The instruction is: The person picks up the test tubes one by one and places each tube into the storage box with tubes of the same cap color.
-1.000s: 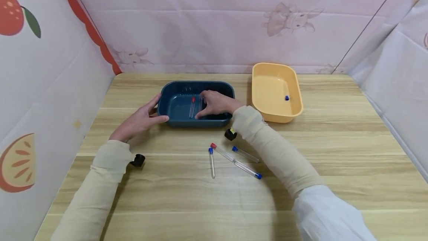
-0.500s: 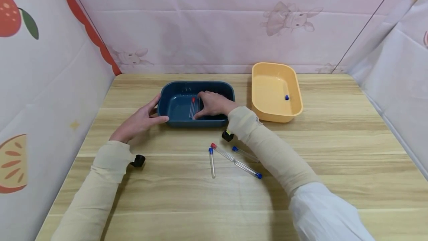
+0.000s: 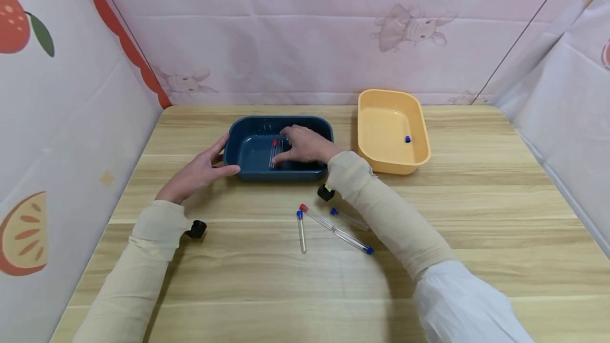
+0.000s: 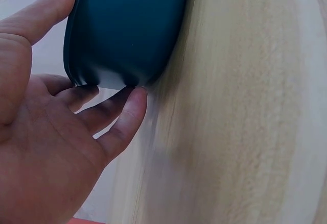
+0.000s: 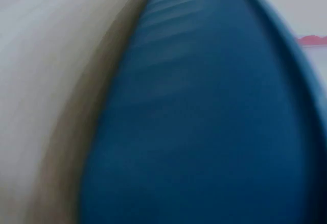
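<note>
My left hand (image 3: 200, 171) steadies the left end of a dark blue plastic bin (image 3: 281, 175). Its thumb touches the front corner, and the other fingers spread along the end wall (image 4: 127, 30). Inside the bin, my right hand (image 3: 307, 146) spans clear test tubes (image 3: 274, 155) lying side by side, one red-capped. The thumb is at their near ends and the curled fingers at the far ends. That hand partly covers the tubes. In the right wrist view only the bin's wall (image 5: 204, 106) shows, blurred.
Several loose capped test tubes (image 3: 302, 233) lie on the wooden table (image 3: 238, 279) in front of the bin. A yellow bin (image 3: 381, 165) stands at the back right, with a small blue cap (image 3: 407, 139) inside. Patterned cloth walls (image 3: 310, 68) enclose the table.
Inside the bin my right hand has shifted slightly left, bringing a tube up close beside the red-capped one. My left hand keeps its place at the bin's end.
</note>
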The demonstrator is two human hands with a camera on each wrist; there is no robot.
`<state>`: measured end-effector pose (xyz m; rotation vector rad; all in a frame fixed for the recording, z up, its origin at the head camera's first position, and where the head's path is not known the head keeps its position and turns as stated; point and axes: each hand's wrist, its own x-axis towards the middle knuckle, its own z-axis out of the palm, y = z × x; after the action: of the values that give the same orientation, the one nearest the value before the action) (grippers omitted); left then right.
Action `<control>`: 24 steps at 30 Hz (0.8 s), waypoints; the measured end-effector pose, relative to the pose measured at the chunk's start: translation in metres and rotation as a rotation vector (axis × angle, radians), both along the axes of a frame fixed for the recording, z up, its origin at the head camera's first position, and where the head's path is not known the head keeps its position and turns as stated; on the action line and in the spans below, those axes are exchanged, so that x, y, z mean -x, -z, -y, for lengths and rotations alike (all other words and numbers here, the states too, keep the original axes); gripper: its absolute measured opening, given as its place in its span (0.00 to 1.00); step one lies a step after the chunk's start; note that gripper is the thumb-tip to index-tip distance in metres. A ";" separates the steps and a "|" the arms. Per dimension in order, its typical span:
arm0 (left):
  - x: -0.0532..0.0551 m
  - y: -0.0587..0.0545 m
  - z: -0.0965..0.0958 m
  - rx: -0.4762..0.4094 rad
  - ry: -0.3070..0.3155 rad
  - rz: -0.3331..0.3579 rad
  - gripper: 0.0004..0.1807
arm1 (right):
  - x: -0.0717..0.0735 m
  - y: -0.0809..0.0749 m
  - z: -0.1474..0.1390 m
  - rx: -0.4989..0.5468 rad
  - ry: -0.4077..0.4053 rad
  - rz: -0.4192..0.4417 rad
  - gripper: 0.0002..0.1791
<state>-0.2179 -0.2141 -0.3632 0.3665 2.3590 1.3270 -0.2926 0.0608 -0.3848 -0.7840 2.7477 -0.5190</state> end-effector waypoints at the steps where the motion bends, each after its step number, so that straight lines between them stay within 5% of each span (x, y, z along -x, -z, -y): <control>1: 0.000 0.000 0.000 0.004 -0.001 0.000 0.52 | -0.001 -0.002 -0.002 0.028 -0.004 -0.008 0.49; 7: 0.000 0.001 -0.001 0.003 -0.005 0.010 0.52 | -0.012 -0.019 -0.018 0.194 -0.067 -0.058 0.41; 12: 0.011 0.020 0.006 0.004 -0.019 0.005 0.52 | -0.029 -0.039 -0.030 0.291 -0.111 -0.073 0.40; 24: 0.014 0.029 0.008 0.002 -0.037 0.003 0.51 | -0.069 -0.067 -0.056 0.372 -0.210 -0.131 0.34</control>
<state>-0.2322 -0.2225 -0.3920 0.3216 2.3760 1.3403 -0.2232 0.1169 -0.3178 -1.2158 2.6712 -0.9804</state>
